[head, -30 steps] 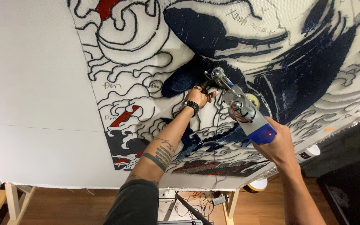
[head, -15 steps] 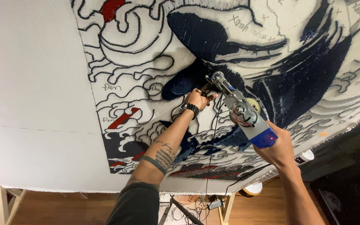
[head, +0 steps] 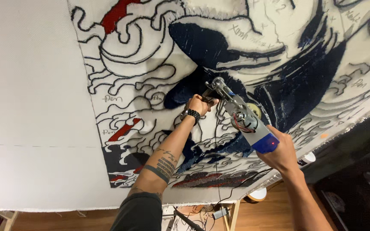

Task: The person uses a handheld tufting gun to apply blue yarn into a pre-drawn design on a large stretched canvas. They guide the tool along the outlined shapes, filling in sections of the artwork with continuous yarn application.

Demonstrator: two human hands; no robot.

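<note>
Tufting gun [head: 240, 117], metal with blue base, pressed on stretched white cloth with black-and-navy wave design [head: 159, 85], right hand [head: 281, 152] gripping base, left hand [head: 200, 105] clasping front handle; mid-tufting, likely steady pressure next.

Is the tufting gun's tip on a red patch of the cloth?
No, the tufting gun tip sits against a dark navy area of the tufting cloth, with the left hand beside it.

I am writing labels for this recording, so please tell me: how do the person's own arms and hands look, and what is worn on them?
Both arms are bare. The left hand has a dark metal-link wristwatch at the wrist; its forearm carries dark tattooed lines and a solid dark tattooed band, above a dark grey short sleeve. The right hand shows no glove, ring or watch.
</note>
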